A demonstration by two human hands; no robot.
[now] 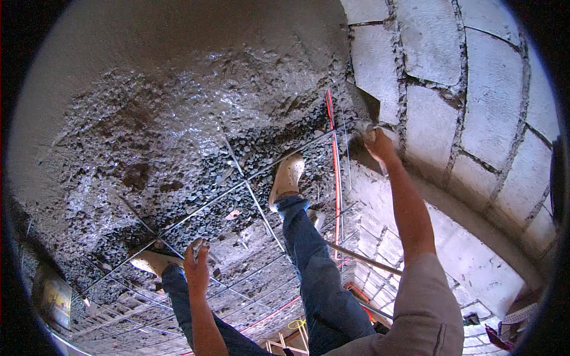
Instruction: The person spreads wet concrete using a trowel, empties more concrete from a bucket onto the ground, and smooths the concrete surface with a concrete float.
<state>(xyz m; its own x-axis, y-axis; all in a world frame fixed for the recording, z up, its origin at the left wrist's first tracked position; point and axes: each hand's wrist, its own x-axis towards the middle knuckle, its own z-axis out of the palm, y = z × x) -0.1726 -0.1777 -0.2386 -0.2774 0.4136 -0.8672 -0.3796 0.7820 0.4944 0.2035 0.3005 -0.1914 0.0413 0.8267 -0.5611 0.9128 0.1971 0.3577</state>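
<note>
My right hand (380, 145) grips a trowel (365, 101) with a grey blade against the edge of the white block wall (430, 124). My left hand (196, 264) hangs above the steel bar grid (212, 206), its fingers curled and grey with grime; what they hold, if anything, is unclear. Both my feet, in pale clogs (285, 178), are among dark gravel (231, 166) and crossing bars. Wet grey concrete (136, 124) covers the upper left. Red conduits (334, 160) run beside my right foot toward the wall.
A long thin bar (362, 258) passes behind my right arm. More bars run beneath my legs, above a further block wall (380, 249) at lower right. A yellowish board (56, 296) stands at lower left. Wooden framing (285, 344) and dark pink fabric (496, 335) show at the bottom.
</note>
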